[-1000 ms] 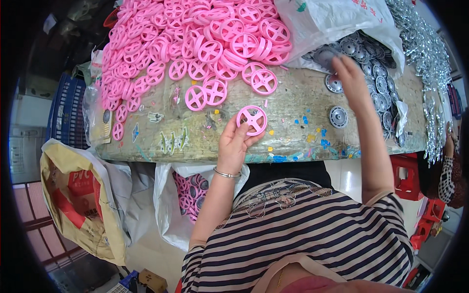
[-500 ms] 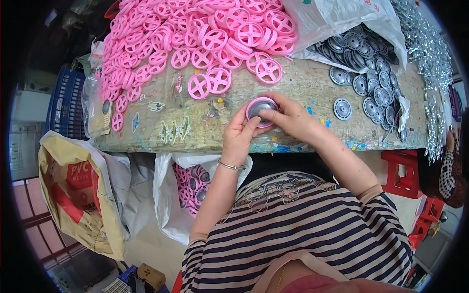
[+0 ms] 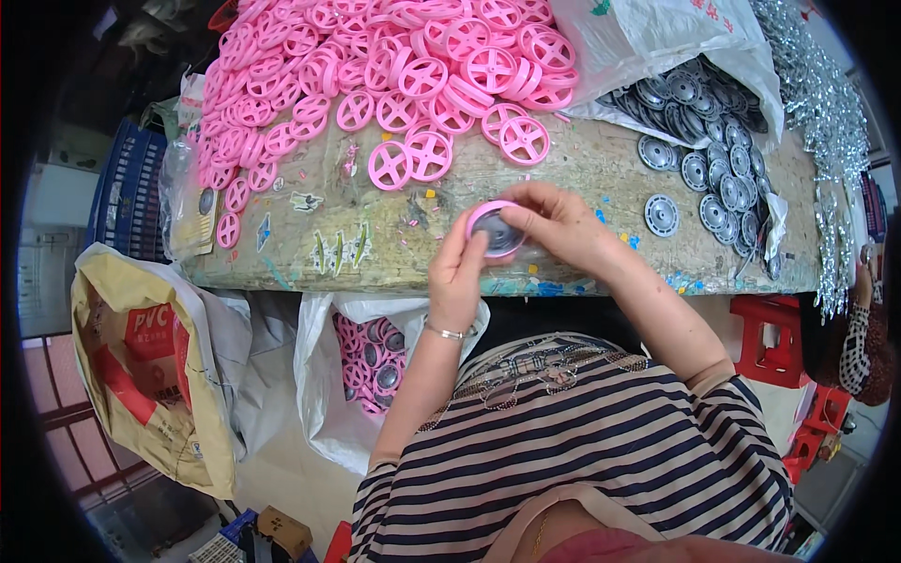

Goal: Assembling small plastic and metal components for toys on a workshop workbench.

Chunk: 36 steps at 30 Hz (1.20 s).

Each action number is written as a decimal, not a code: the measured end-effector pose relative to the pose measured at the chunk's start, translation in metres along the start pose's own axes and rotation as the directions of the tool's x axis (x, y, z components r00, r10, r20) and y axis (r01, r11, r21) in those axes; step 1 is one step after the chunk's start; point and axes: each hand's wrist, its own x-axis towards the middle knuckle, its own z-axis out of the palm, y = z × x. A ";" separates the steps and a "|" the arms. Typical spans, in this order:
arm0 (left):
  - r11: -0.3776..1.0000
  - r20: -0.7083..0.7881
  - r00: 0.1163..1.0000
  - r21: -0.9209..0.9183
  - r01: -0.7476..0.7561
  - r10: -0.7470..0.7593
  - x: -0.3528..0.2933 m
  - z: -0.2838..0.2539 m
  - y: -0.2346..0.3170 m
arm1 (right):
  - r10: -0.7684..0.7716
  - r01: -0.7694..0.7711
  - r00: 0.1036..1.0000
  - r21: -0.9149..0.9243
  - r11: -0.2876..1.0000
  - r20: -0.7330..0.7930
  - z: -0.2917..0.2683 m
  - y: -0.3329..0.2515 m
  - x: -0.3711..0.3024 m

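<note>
Nearest, a white sack [image 3: 324, 427] held pink wheels, some grey-centred. Just beyond, above the table [image 3: 582, 169] near its front edge, the left hand [image 3: 456, 277] pinched a pink wheel [image 3: 507, 253]; the right hand [image 3: 556, 223] gripped its other side, thumb over the grey disc [image 3: 494, 231] inside. Probably seating the disc; next move seemingly called for even pressure. Farther lay heaped pink wheels [image 3: 375, 61].
</note>
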 end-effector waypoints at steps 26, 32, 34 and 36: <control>0.906 0.043 0.971 0.353 -0.235 0.235 -0.007 0.012 -0.001 | -0.098 0.100 0.995 -0.321 0.942 0.021 0.003 -0.018 -0.038; 0.980 -0.048 0.998 0.197 0.042 -0.034 0.008 0.013 0.012 | -0.686 0.212 0.698 -0.857 0.469 -0.203 -0.149 0.017 0.003; 0.986 -0.066 0.984 0.034 0.166 -0.163 0.014 0.020 0.016 | -0.694 0.013 0.665 -0.925 0.380 -0.276 -0.206 0.004 0.015; 0.984 -0.105 0.982 0.064 0.166 -0.158 0.018 0.020 0.009 | -0.726 -0.096 0.631 -0.956 0.278 -0.274 -0.228 0.007 0.031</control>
